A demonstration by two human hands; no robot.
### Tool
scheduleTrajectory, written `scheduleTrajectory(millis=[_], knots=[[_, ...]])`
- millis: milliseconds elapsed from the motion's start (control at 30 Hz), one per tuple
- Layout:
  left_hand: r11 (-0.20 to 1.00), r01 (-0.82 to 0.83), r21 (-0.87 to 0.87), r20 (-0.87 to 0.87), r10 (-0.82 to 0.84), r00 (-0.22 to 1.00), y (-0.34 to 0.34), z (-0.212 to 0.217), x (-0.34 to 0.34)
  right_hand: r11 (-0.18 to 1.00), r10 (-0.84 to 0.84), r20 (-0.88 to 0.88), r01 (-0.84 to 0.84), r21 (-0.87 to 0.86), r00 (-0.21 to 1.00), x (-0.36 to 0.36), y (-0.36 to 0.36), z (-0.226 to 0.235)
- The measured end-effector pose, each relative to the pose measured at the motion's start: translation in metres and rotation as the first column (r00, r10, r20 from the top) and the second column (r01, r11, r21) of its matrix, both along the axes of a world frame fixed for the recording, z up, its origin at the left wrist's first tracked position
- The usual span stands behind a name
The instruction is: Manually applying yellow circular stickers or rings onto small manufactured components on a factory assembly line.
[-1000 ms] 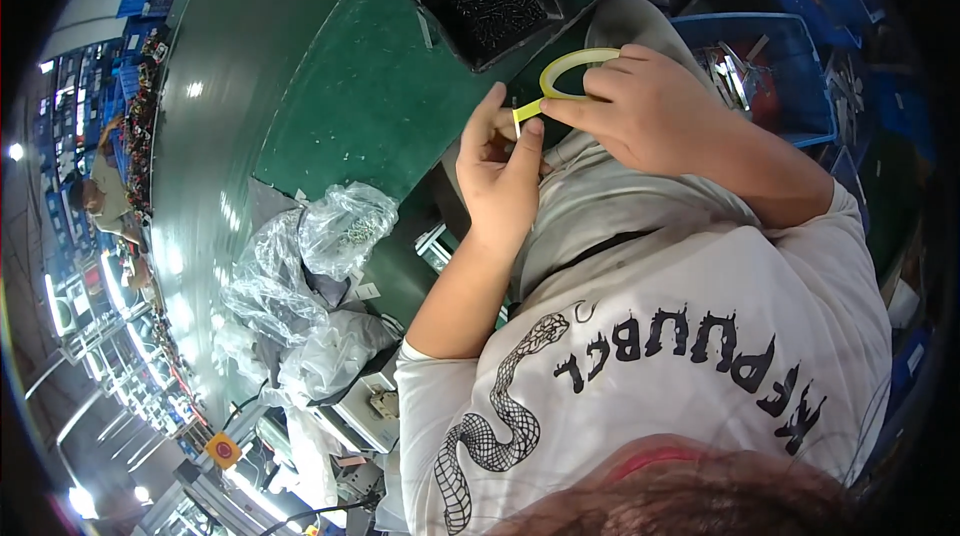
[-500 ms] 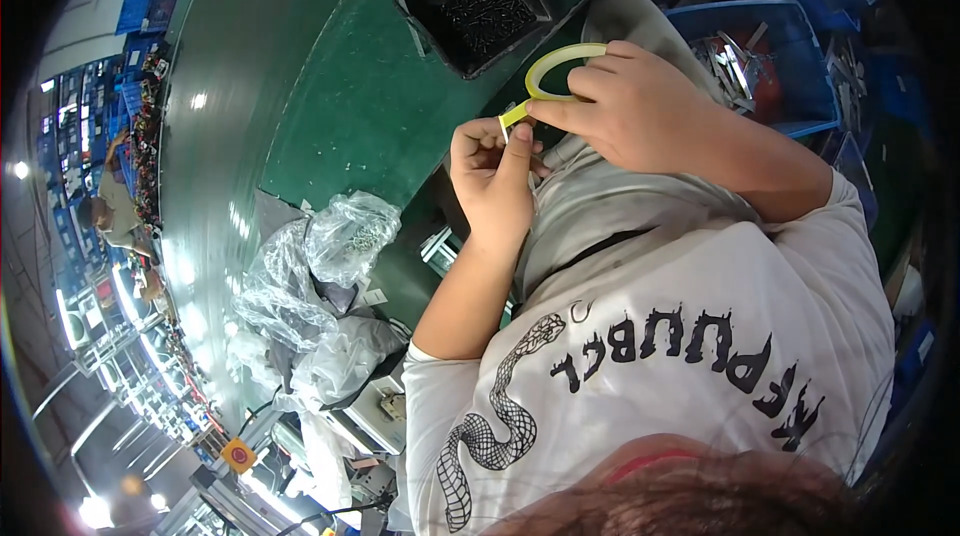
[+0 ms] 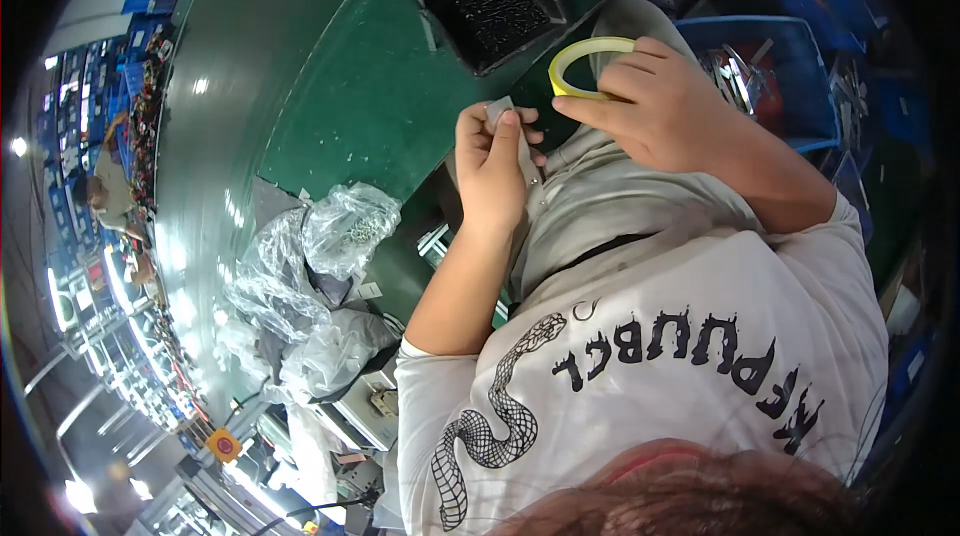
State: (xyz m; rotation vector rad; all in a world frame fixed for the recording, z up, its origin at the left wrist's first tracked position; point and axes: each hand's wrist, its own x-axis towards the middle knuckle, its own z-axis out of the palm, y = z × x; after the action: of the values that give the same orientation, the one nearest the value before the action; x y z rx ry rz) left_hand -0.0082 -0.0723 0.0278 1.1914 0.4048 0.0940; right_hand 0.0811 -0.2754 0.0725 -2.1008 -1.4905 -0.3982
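A: Who holds what?
B: The left hand (image 3: 490, 168) pinches a small grey piece (image 3: 498, 110) between thumb and fingers, its top end poking past the thumb. At two o'clock from it, the right hand (image 3: 650, 101) grips a roll of yellow tape (image 3: 558, 79) by the ring's three o'clock side.

A: Do roll and piece touch?
B: They stand apart, the roll at about one to two o'clock from the piece, over the worker's lap.

A: And the surroundings?
B: A black bin (image 3: 440, 6) of small dark parts sits on the green counter (image 3: 340, 116), at twelve o'clock from the left hand. Clear plastic bags (image 3: 350, 226) heap at eight o'clock. A blue crate (image 3: 828, 86) stands near three o'clock from the right hand.
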Motion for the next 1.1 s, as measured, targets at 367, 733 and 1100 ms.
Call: scheduleTrajectory(millis=[367,733,1100], knots=[[0.988,0.057,-0.146,0.127,-0.038,0.991,0.007,0.006,-0.008,0.833,0.445,-0.407,-0.202,0.515,0.798,0.004,-0.01,-0.027],[0.972,0.223,0.076,0.027,-0.225,0.974,0.003,0.014,-0.012,0.913,0.342,-0.012,-0.329,0.242,0.94,0.01,-0.006,-0.019],[0.915,0.323,-0.24,0.125,-0.301,0.945,0.005,0.008,-0.009,0.906,0.346,-0.036,-0.324,0.272,0.937,0.011,-0.007,-0.025]])
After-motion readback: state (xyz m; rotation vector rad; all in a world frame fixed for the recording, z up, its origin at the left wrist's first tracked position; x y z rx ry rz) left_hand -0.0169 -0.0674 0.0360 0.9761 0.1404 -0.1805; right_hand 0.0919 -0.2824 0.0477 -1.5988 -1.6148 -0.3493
